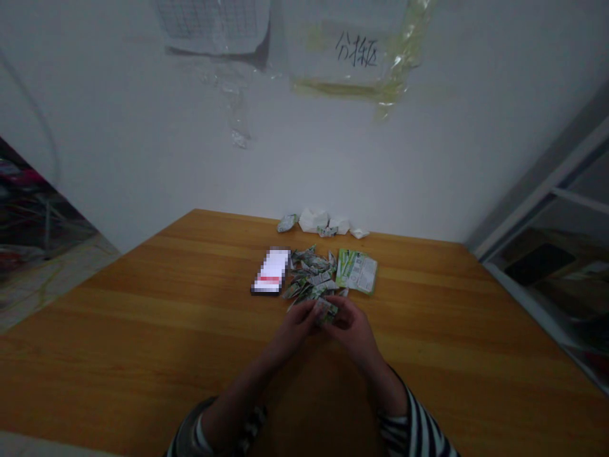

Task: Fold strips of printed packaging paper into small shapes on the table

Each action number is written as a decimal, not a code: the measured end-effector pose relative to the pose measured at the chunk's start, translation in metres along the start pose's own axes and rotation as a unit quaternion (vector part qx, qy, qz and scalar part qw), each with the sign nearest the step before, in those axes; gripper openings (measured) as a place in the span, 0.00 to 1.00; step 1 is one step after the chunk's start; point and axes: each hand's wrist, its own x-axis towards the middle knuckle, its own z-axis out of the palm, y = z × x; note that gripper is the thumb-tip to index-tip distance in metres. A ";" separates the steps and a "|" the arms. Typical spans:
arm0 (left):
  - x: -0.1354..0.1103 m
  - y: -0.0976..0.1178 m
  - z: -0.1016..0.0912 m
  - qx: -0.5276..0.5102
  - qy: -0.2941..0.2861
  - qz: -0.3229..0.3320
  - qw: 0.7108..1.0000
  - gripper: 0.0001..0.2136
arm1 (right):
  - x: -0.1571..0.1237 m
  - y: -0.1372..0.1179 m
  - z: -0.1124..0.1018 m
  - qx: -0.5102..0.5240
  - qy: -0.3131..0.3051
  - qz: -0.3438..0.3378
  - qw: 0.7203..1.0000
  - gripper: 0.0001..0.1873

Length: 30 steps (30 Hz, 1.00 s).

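Between my two hands is a small green-and-white packet (327,310), held just above the near side of the table. My left hand (299,325) pinches its left side with thumb and fingers. On its right side, the fingers of my right hand (351,322) are closed around the edge. Right behind the hands lies a loose pile of similar small packets (311,274); its nearest part is hidden by my fingers. To the right of the pile rests a larger flat green-and-white package (356,270), with printed text too small to read.
A phone (271,271) with a lit, blurred screen lies left of the pile. Along the wall sit crumpled white tissues (314,220) and a crumpled packet (287,223). The wooden table (143,304) meets a wall with taped papers (352,54). A shelf frame (533,311) stands at the right.
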 end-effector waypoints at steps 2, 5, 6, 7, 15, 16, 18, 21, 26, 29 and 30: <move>-0.001 0.002 0.002 0.012 -0.013 0.003 1.000 0.20 | -0.001 -0.002 0.000 -0.039 0.024 -0.008 0.999 0.19; -0.001 0.001 0.003 0.008 -0.030 0.004 1.000 0.18 | -0.003 -0.006 0.000 -0.092 0.071 -0.018 0.993 0.14; -0.001 0.000 0.003 -0.003 -0.032 0.001 0.999 0.18 | -0.004 -0.007 -0.001 -0.097 0.075 -0.020 0.992 0.13; -0.001 -0.001 0.003 -0.018 -0.031 -0.003 0.999 0.18 | -0.004 -0.008 -0.001 -0.096 0.073 -0.023 0.992 0.13; -0.001 -0.003 -0.001 -0.020 -0.033 0.007 0.999 0.19 | -0.002 -0.010 -0.003 -0.101 -0.002 -0.061 0.993 0.25; -0.001 -0.002 0.000 -0.016 -0.038 0.013 0.999 0.18 | -0.002 -0.010 -0.003 -0.103 0.010 -0.057 0.993 0.24; -0.002 0.001 0.002 -0.013 -0.041 0.019 0.999 0.18 | -0.002 -0.008 -0.004 -0.095 0.040 -0.048 0.993 0.21; -0.002 0.003 0.000 -0.006 -0.023 0.012 1.000 0.18 | -0.002 -0.007 -0.005 -0.048 0.054 -0.028 0.997 0.14; 0.000 0.004 -0.007 0.025 0.017 0.009 0.999 0.18 | -0.002 -0.012 -0.007 0.044 0.045 0.007 0.998 0.12; 0.000 0.006 -0.007 0.035 0.041 0.030 0.998 0.20 | -0.002 -0.018 -0.005 0.050 0.046 0.022 0.997 0.15; 0.000 0.007 -0.006 0.050 0.050 0.041 0.997 0.20 | -0.003 -0.018 -0.004 0.047 0.050 0.023 0.997 0.15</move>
